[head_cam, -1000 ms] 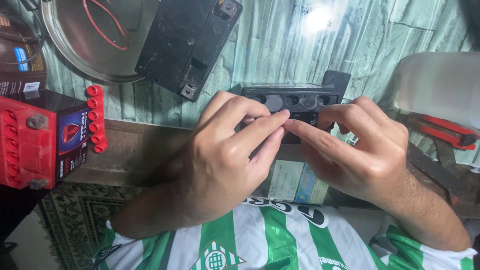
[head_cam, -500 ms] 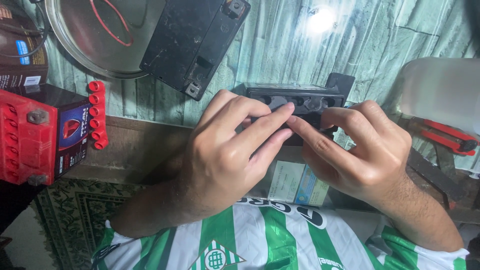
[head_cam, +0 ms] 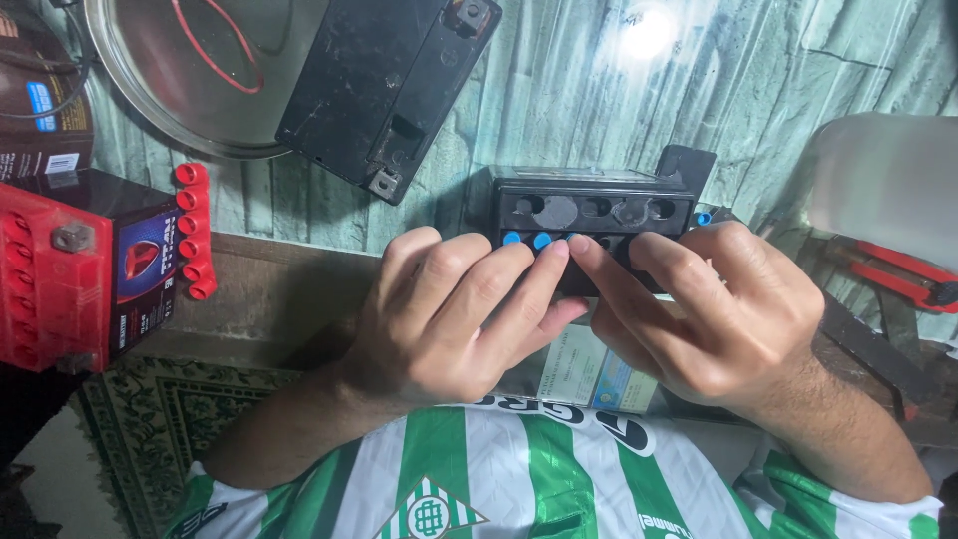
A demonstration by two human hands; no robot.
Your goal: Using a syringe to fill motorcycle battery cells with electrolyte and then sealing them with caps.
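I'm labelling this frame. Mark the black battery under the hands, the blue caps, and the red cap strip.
black battery (head_cam: 599,210): head view, on its top face by the open holes.
blue caps (head_cam: 512,239): head view, on the leftmost cap.
red cap strip (head_cam: 194,230): head view, mid-strip.

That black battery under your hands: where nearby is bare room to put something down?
Bare patches: the green wood-look surface above the small black battery, and the brown board between the red cap strip and the left hand. Right side is crowded.

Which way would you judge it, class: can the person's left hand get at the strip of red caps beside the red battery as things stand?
Probably yes: the left hand is on the black battery, and bare tabletop lies between it and the red caps.
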